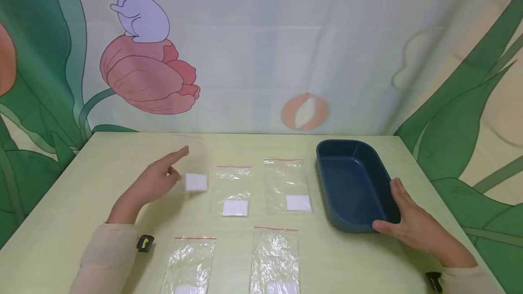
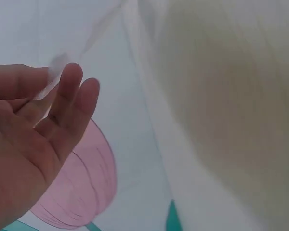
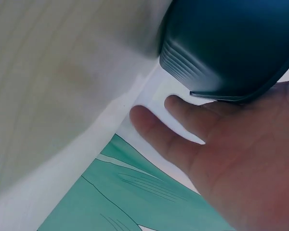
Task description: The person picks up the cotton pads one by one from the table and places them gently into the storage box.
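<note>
Head view: the left hand (image 1: pixel 153 179) is holding a raised clear bag (image 1: pixel 195 167) at the left rear of the surface (image 1: pixel 233 257), with the index finger extending across the film and a white insert (image 1: pixel 196 183) sitting at the bag's lower end. The left wrist view is showing thin film passing between the fingers, confirming a pinch.

The right hand (image 1: pixel 421 226) is clasping the near right corner of a blue tray (image 1: pixel 353 185); the thumb is lying against the near end and the fingers are bearing on the right side. The right wrist view is showing two fingers extending beneath the tray's outline. The hands are working well apart. The tray is standing at the right rear, its open side facing up.

Four other bags are lying flat between the arms. The rear middle bag (image 1: pixel 234 187) and the rear right bag (image 1: pixel 286 183) are resting side by side, the latter lying near the tray. The front left bag (image 1: pixel 189 260) and the front right bag (image 1: pixel 275 255) are lying closer to the person. All four are displaying a red line along the far edge. Behind the surface, a printed curtain (image 1: pixel 245 58) is hanging.
</note>
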`<state>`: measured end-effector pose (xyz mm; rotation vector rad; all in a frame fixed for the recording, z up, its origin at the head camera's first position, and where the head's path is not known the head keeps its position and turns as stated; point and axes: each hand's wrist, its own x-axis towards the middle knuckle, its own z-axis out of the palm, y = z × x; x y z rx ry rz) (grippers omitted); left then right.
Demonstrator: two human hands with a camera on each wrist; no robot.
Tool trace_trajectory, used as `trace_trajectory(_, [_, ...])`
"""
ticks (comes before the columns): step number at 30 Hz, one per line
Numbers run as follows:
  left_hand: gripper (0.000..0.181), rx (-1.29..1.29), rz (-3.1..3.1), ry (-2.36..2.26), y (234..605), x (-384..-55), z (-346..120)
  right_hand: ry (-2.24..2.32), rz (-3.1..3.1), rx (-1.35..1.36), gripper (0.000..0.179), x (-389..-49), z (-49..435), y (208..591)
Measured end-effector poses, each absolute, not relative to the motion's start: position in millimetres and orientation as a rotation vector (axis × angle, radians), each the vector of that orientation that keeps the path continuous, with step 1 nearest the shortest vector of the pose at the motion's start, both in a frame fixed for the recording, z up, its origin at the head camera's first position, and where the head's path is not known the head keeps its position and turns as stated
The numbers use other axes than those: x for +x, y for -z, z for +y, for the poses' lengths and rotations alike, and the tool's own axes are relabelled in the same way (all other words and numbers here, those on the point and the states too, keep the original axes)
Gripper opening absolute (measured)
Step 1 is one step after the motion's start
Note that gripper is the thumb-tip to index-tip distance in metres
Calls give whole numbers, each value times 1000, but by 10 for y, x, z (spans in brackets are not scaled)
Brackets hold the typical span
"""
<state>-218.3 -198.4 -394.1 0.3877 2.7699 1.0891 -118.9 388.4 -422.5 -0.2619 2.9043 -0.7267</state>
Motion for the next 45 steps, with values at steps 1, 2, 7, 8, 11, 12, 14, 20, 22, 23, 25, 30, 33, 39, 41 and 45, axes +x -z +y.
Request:
trace_trajectory(1, [69,404,2789,-1076,3917,-2174,-1945,731,2903,-266,115,-1186,3886,4224])
trace_trajectory(2, [69,440,2809,-1070,3884,-2161,-1904,741,2900,-269,115,-1183,3889,4224])
trace_trajectory(7, [70,681,2913,-1180,3758,-2170,-1662,779,2897,-284,115,-1180,3894,4235])
trace_trajectory(8, [71,729,2920,-1231,3743,-2191,-1605,792,2893,-285,115,-1181,3895,4235])
trace_trajectory(11, [74,800,2910,-1377,3716,-2278,-1415,806,2889,-281,116,-1185,3894,4235])
trace_trajectory(12, [76,823,2895,-1418,3710,-2307,-1352,812,2889,-281,116,-1188,3893,4238])
trace_trajectory(14, [78,827,2867,-1468,3695,-2352,-1214,821,2886,-278,116,-1194,3890,4239])
trace_trajectory(20, [89,865,2709,-1561,3671,-2436,-758,828,2878,-265,118,-1207,3887,4246])
trace_trajectory(22, [92,881,2644,-1590,3675,-2461,-601,837,2872,-261,118,-1209,3888,4246])
trace_trajectory(23, [93,885,2610,-1603,3679,-2471,-524,842,2869,-261,119,-1210,3888,4246])
trace_trajectory(25, [95,897,2541,-1635,3695,-2495,-374,849,2866,-261,119,-1212,3889,4246])
trace_trajectory(30, [96,920,2410,-1705,3730,-2538,-39,851,2870,-262,119,-1210,3889,4241])
trace_trajectory(33, [95,894,2324,-1766,3728,-2554,138,852,2868,-261,119,-1212,3890,4237])
trace_trajectory(39, [97,775,2130,-1860,3737,-2557,443,852,2862,-252,119,-1217,3896,4244])
trace_trajectory(41, [98,755,2093,-1867,3756,-2566,545,856,2861,-246,119,-1214,3900,4243])
trace_trajectory(45, [98,729,2051,-1862,3812,-2598,759,854,2865,-243,119,-1210,3902,4241])
